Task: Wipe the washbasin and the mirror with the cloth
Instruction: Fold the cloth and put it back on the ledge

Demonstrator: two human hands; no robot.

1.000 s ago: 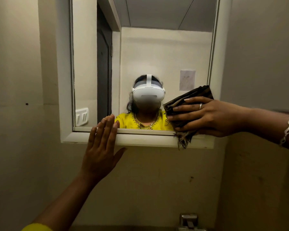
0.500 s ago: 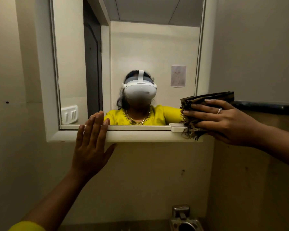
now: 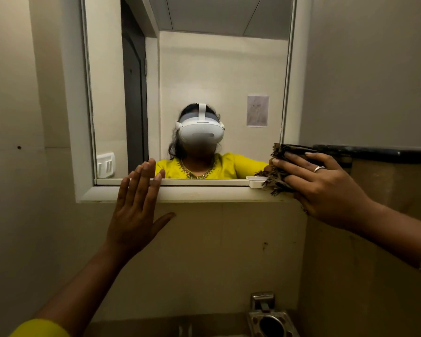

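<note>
Wiping the mirror, at its bottom right corner, is judged the step in hand. Cloth: dark, fringed, bunched; sits at that corner, touching the ledge under the glass. Right hand: holds the cloth, fingers laid across it and slightly bent, thumb hidden. Left hand: flat, fingers straight, on the wall below the mirror, tips over the ledge; grips nothing. Washbasin: below the mirror, not in view; only a metal holder shows there. Advice, as judgement: spread the wad flatter so more fabric meets the glass; sweep from this corner along the mirror's bottom edge in overlapping passes, then work up; keep pressure even; tuck the fringe so it does not trail; keep the left hand off the glass, bracing below the mirror only.
</note>
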